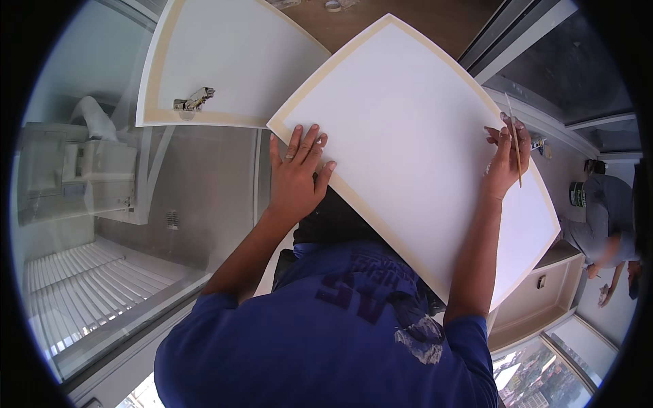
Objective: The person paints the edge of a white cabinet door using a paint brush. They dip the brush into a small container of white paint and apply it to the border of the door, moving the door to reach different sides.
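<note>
A large white panel (pixel 415 129), edged with a beige strip like masking tape, is tilted across the space in front of me. My left hand (pixel 296 174) lies on its left corner, fingers stretched over the taped border and the thumb along the near edge. Over the panel's right side, my right hand (pixel 502 158) is closed around a thin paintbrush (pixel 515 139), its pale tip pointing up and away and its brown handle running down past the fingers. Whether that hand also touches the panel, I cannot tell.
A second taped white panel (pixel 238 58) with a metal hinge (pixel 194 100) is at the far left. Glass (pixel 204 170) stands along my left. To the right, another person (pixel 602 211) bends beside a dark bucket (pixel 577 194). A beige cabinet piece (pixel 527 316) lies at the lower right.
</note>
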Demonstrator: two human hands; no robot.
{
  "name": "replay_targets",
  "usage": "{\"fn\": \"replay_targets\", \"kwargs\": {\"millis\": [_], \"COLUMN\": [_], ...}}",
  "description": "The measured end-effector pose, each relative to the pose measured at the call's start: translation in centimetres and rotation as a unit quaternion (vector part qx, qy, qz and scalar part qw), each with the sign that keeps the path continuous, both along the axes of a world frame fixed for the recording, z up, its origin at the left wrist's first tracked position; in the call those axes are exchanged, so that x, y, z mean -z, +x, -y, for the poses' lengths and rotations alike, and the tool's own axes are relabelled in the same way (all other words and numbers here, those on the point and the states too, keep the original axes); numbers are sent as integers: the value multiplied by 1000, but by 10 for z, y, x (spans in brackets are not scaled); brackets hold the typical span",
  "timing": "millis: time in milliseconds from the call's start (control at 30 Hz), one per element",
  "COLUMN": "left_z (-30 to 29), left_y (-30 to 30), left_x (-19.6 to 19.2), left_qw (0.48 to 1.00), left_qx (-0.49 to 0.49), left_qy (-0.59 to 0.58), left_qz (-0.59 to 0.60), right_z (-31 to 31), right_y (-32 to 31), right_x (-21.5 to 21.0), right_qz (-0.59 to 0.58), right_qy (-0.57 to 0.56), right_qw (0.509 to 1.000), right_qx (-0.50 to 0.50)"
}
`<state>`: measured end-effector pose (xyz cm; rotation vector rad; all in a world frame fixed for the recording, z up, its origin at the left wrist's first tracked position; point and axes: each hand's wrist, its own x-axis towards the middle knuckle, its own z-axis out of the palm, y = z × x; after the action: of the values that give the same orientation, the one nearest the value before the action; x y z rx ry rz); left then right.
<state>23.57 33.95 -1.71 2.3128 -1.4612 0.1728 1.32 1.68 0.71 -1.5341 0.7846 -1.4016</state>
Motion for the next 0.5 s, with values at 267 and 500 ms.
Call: {"fn": "replay_targets", "kwargs": {"millis": [267,500], "left_z": [9,18], "left_y": [-9,-45], "left_x": [-10,-16], "left_qw": [997,984], "left_qx": [24,120], "left_qy": [-61,-52], "left_qz": [-43,-119], "right_z": [5,9], "right_y": [3,2], "right_x": [0,3], "right_qz": [-10,0], "right_qy": [-13,-31], "right_qw": [1000,1000], "right_qx": [14,0]}}
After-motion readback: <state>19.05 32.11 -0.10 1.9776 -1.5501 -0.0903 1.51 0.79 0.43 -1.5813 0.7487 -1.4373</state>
